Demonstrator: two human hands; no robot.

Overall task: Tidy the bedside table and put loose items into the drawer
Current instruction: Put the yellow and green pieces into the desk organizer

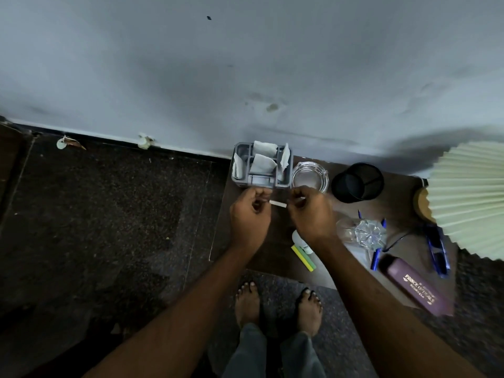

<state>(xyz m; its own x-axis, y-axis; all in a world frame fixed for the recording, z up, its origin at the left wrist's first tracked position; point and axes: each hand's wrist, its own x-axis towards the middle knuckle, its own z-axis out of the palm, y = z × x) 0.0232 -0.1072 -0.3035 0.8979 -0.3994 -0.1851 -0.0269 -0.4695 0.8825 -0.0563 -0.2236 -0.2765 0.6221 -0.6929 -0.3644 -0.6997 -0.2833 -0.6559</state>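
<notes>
A dark wooden bedside table (275,252) stands against the wall. Over its far left part, my left hand (249,214) and my right hand (311,211) pinch the two ends of a small white paper strip (278,204) between them. Just behind the hands sits a grey plastic organiser (261,180) with folded white tissues in it. On the table lie a yellow and a green highlighter (304,257), blue pens (376,259), a crumpled clear wrapper (368,234), blue glasses (437,249) and a purple glasses case (417,289). No drawer is visible.
A glass ashtray (309,177) and a black mesh pen cup (358,182) stand at the back of the table. A pleated cream lampshade (469,197) overhangs the right end. My bare feet (275,304) stand on dark speckled floor in front.
</notes>
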